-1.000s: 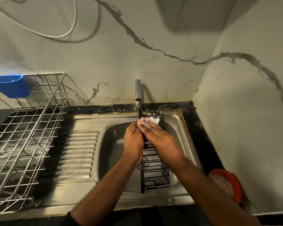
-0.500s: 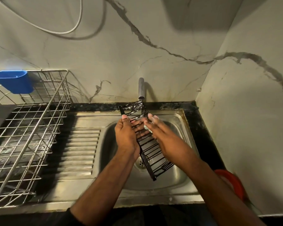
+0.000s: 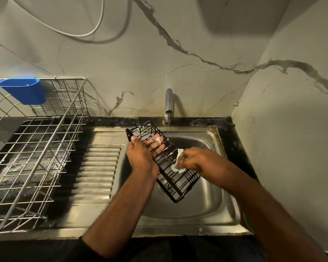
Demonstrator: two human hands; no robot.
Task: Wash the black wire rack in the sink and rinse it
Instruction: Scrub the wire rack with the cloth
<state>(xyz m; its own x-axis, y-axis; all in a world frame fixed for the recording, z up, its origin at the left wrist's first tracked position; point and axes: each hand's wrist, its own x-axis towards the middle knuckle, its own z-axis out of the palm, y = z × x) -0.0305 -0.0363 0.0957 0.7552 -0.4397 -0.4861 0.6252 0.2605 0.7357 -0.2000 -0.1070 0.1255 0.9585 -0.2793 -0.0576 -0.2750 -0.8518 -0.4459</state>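
Observation:
The black wire rack (image 3: 175, 179) hangs tilted over the steel sink (image 3: 203, 203), its top end up and left, its lower end near the drain. White foam streaks its wires. My left hand (image 3: 142, 154) grips the rack's upper part, with fingers poking through the wires. My right hand (image 3: 195, 160) presses a small white soapy sponge (image 3: 178, 163) against the rack's right side. A thin stream of water falls from the tap (image 3: 168, 103) just past the rack's top edge.
A steel wire dish basket (image 3: 36, 148) with a blue plastic cup (image 3: 23, 90) hooked on its rim stands on the left. The ribbed drainboard (image 3: 97, 167) lies between basket and sink. Marble walls close in behind and at the right. Something green (image 3: 246, 222) shows by my right arm.
The rack turned from edge-on to tilted with its face showing. My right hand slid with the sponge from the rack's top end down to its right side.

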